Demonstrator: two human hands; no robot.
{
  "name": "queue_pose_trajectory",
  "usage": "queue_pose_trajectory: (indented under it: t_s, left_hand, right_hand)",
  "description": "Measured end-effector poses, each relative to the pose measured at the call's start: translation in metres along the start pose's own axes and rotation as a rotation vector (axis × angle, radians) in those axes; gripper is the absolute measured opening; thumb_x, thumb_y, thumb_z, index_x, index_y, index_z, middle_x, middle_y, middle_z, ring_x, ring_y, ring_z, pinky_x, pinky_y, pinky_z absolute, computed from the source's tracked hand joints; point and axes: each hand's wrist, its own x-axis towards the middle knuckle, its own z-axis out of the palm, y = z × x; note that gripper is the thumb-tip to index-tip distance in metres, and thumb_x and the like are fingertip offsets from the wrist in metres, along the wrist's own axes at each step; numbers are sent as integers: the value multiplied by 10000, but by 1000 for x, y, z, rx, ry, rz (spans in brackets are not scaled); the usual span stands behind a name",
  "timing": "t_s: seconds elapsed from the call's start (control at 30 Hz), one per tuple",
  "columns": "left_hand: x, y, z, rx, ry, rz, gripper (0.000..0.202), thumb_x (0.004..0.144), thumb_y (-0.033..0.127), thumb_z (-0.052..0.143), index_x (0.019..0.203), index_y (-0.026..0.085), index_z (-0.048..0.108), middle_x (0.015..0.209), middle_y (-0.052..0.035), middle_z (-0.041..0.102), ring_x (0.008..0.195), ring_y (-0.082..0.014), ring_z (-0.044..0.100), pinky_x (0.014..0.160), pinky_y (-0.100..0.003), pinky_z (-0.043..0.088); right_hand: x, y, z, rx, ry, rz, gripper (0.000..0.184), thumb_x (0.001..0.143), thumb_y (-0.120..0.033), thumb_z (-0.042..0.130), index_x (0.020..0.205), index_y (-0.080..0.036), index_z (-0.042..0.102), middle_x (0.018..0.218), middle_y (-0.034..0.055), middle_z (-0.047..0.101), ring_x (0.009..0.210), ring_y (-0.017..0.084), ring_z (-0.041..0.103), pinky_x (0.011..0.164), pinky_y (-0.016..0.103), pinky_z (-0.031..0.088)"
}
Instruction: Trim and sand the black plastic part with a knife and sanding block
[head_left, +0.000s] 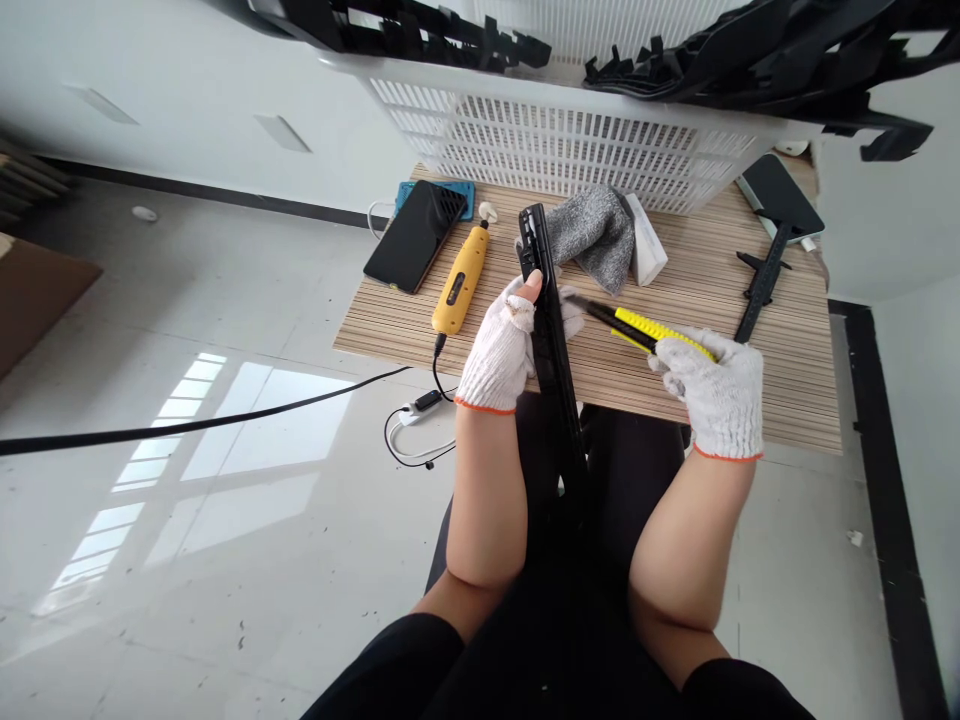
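My left hand [501, 340], in a white knitted glove with the thumb tip bare, is closed around a long black plastic part [553, 335]. The part stands at a slant over the table's front edge, and its lower end reaches down between my legs. In my gloved right hand [712, 385] is a yellow and black utility knife [637, 328]. Its tip points left toward the part, close to the fingers of my left hand. Whether the tip touches the part I cannot tell.
A yellow rotary tool [461, 280] and a black phone [415, 236] lie at the left. Behind are a grey cloth [596, 235], a small white box [646, 240] and a white basket [585, 140] bearing black parts. A black caliper [763, 280] lies at the right of the wooden table [802, 400].
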Motion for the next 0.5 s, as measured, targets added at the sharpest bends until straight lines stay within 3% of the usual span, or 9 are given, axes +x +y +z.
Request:
queue_pose_trajectory:
  t_s: [0.13, 0.27, 0.33, 0.5]
  left_hand:
    - [0, 0, 1, -1, 8, 1, 196, 989, 388, 758, 918, 209, 724, 826, -30, 755, 816, -180, 809, 690, -231, 672]
    - [1, 0, 0, -13, 0, 14, 203, 985, 400, 763, 931, 207, 732, 846, -37, 768, 819, -190, 813, 653, -230, 664]
    - [1, -1, -1, -18, 7, 5, 218, 976, 424, 775, 948, 212, 736, 837, -36, 766, 814, -196, 816, 630, -227, 657]
    - [2, -1, -2, 8, 13, 12, 198, 992, 406, 755, 960, 213, 729, 861, -36, 778, 839, -182, 821, 671, -209, 657]
  right_hand:
    - [0, 1, -2, -67, -64, 20, 313, 701, -420, 941, 927, -218, 862, 638, 11, 691, 490, 110, 484, 438, 268, 361]
    - [0, 2, -2, -48, -28, -15, 315, 721, -436, 928, 952, -227, 877, 655, 16, 708, 504, 111, 498, 451, 266, 377]
    - [1, 2, -2, -67, -75, 4, 313, 711, -425, 938, 945, -226, 880, 654, 20, 710, 502, 108, 486, 447, 263, 365]
    - [0, 0, -1, -63, -48, -10, 323, 702, -446, 943, 927, -226, 874, 660, 17, 701, 506, 113, 493, 446, 269, 370]
